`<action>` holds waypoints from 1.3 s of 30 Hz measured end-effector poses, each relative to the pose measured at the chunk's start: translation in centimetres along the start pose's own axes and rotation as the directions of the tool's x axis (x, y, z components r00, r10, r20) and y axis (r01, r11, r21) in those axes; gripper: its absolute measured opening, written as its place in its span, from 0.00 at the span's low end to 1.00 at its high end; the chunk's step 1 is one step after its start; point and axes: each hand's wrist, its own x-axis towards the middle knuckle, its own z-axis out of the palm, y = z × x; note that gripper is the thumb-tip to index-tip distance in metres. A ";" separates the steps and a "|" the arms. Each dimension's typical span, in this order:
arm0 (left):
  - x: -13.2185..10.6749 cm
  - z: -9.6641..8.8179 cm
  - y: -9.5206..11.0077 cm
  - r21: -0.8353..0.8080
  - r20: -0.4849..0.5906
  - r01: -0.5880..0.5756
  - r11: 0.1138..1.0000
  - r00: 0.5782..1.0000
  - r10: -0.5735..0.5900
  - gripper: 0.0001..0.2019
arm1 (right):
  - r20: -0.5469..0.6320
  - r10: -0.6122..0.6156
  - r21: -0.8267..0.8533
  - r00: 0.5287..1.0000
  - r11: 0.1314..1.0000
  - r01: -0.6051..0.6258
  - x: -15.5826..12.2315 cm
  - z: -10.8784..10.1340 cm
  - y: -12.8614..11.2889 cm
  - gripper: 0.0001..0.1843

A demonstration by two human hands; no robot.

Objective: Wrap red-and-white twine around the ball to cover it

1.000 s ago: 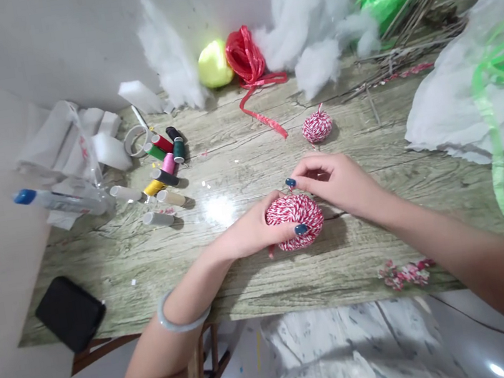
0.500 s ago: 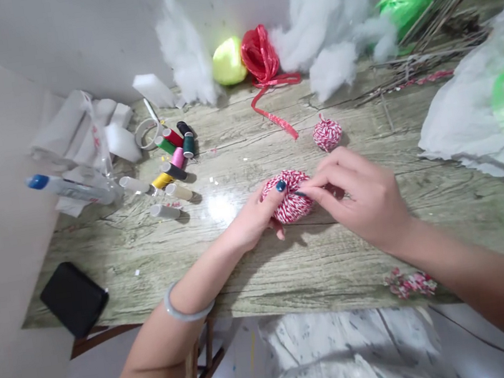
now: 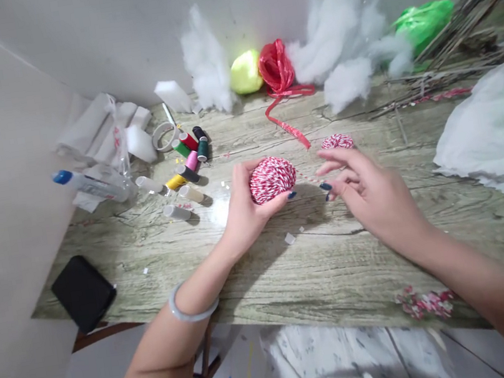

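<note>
In the head view, my left hand (image 3: 246, 206) is closed around the larger ball of red-and-white twine (image 3: 272, 179), thumb along its lower side. To its right, my right hand (image 3: 366, 191) is apart from that ball, fingers spread and nothing visible between them. A faint twine strand (image 3: 309, 176) crosses the gap between the ball and my right fingers. Just beyond those fingers lies a smaller ball of red-and-white twine (image 3: 338, 141), its lower part hidden by the hand.
Thread spools (image 3: 188, 173) cluster at the left, near a tape roll (image 3: 165, 137) and a glue bottle (image 3: 90, 186). White stuffing (image 3: 339, 43) and red plastic ribbon (image 3: 276, 66) line the wall. Dry twigs (image 3: 463, 50) and white cloth (image 3: 475, 130) occupy the right. A black case (image 3: 84, 293) sits at the left edge.
My right hand has drawn away from the larger ball, and its pinch has opened. My left hand has turned the ball and moved it slightly left. The view has shifted a little.
</note>
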 end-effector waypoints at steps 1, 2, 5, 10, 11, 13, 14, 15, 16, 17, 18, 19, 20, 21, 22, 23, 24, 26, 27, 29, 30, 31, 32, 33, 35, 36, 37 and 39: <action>0.1 -0.2 0.0 0.069 0.005 -0.051 0.996 0.999 0.051 0.31 | 0.077 0.060 0.003 0.995 0.998 -0.060 0.2 0.0 0.3 0.16; 0.2 -0.3 -0.1 0.120 0.018 -0.092 0.989 0.996 0.090 0.31 | 0.152 0.111 0.001 0.982 0.994 -0.113 0.4 0.0 0.5 0.16; 0.2 -0.3 0.1 0.226 0.058 -0.216 0.950 0.976 0.208 0.34 | 0.283 0.206 0.029 0.937 0.974 -0.223 0.6 0.3 1.1 0.18; 0.0 0.0 0.3 0.351 0.052 -0.356 0.866 0.931 0.362 0.35 | 0.384 0.190 0.153 0.904 0.952 -0.266 0.3 0.5 1.0 0.10; 0.0 0.0 0.2 0.372 0.052 -0.359 0.856 0.929 0.367 0.34 | 0.387 0.154 0.159 0.909 0.960 -0.230 0.3 0.4 0.9 0.07; 0.0 -0.2 0.1 0.403 0.042 -0.335 0.852 0.936 0.348 0.34 | 0.378 0.053 0.139 0.924 0.984 -0.114 0.2 0.2 0.4 0.08; 0.1 -0.4 0.0 0.410 0.030 -0.315 0.856 0.943 0.333 0.34 | 0.376 0.010 0.126 0.926 0.990 -0.062 0.1 0.1 0.2 0.09; 0.2 -0.5 -0.1 0.410 0.017 -0.293 0.864 0.949 0.314 0.34 | 0.382 -0.018 0.124 0.924 0.992 -0.032 0.0 0.0 0.0 0.10; 0.3 -0.7 -0.3 0.404 0.004 -0.271 0.874 0.956 0.294 0.35 | 0.393 -0.028 0.132 0.919 0.991 -0.027 0.0 0.0 -0.2 0.09; 0.4 -0.8 -0.5 0.390 -0.005 -0.251 0.886 0.962 0.274 0.36 | 0.410 -0.025 0.140 0.912 0.989 -0.036 -0.1 0.0 -0.3 0.08; 0.5 -0.9 -0.6 0.366 -0.008 -0.234 0.901 0.967 0.254 0.37 | 0.430 -0.022 0.142 0.903 0.989 -0.043 -0.1 -0.1 -0.4 0.08; 0.6 -0.9 -0.6 0.329 -0.004 -0.218 0.919 0.973 0.233 0.38 | 0.446 -0.025 0.134 0.895 0.990 -0.040 -0.1 -0.1 -0.4 0.07; 0.6 -0.9 -0.6 0.279 0.005 -0.201 0.939 0.978 0.208 0.39 | 0.453 -0.033 0.117 0.891 0.993 -0.022 0.0 -0.1 -0.4 0.07; 0.6 -0.9 -0.6 0.212 0.015 -0.177 0.961 0.984 0.178 0.39 | 0.448 -0.043 0.097 0.893 0.995 -0.001 0.0 -0.1 -0.4 0.07; 0.6 -0.8 -0.5 0.126 0.024 -0.143 0.982 0.990 0.141 0.39 | 0.433 -0.048 0.080 0.900 0.997 0.015 0.1 -0.1 -0.3 0.07; 0.5 -0.6 -0.4 0.023 0.035 -0.090 0.996 0.995 0.089 0.39 | 0.416 -0.048 0.074 0.908 0.997 0.019 0.1 -0.1 -0.2 0.08; 0.4 -0.5 -0.2 -0.093 0.057 -0.016 0.996 0.998 0.021 0.38 | 0.401 -0.042 0.078 0.915 0.997 0.012 0.2 -0.1 -0.1 0.08; 0.2 -0.1 0.1 -0.311 0.144 0.174 0.934 0.980 -0.134 0.36 | 0.386 -0.021 0.107 0.922 0.994 -0.022 0.2 -0.1 0.1 0.07; 0.0 0.1 0.3 -0.396 0.201 0.266 0.879 0.959 -0.200 0.35 | 0.386 -0.008 0.127 0.923 0.991 -0.044 0.2 -0.1 0.2 0.07; -0.3 0.5 0.4 -0.506 0.305 0.405 0.761 0.910 -0.281 0.34 | 0.394 0.025 0.167 0.919 0.981 -0.099 0.2 0.0 0.4 0.07; -0.4 0.7 0.5 -0.540 0.338 0.448 0.712 0.891 -0.304 0.35 | 0.410 0.045 0.188 0.911 0.973 -0.132 0.3 0.0 0.5 0.07; -0.5 0.9 0.5 -0.565 0.360 0.479 0.672 0.876 -0.321 0.35 | 0.434 0.064 0.208 0.899 0.963 -0.169 0.3 0.1 0.7 0.07; -0.6 1.1 0.5 -0.582 0.377 0.503 0.639 0.863 -0.336 0.36 | 0.462 0.080 0.231 0.883 0.951 -0.207 0.3 0.2 0.8 0.08; -0.7 1.3 0.5 -0.596 0.387 0.519 0.613 0.854 -0.347 0.37 | 0.490 0.094 0.255 0.866 0.935 -0.246 0.3 0.3 0.9 0.08; -0.7 1.5 0.6 -0.626 0.399 0.539 0.563 0.842 -0.362 0.36 | 0.528 0.118 0.305 0.841 0.898 -0.317 0.4 0.5 1.1 0.08; -0.7 1.5 0.6 -0.644 0.411 0.549 0.533 0.836 -0.365 0.36 | 0.530 0.128 0.323 0.838 0.883 -0.339 0.4 0.6 1.2 0.08; -0.6 1.5 0.7 -0.659 0.430 0.564 0.498 0.825 -0.366 0.35 | 0.523 0.133 0.335 0.842 0.876 -0.346 0.4 0.7 1.3 0.08; -0.4 1.4 0.9 -0.664 0.493 0.617 0.423 0.786 -0.373 0.34 | 0.493 0.128 0.341 0.860 0.881 -0.327 0.5 0.7 1.4 0.08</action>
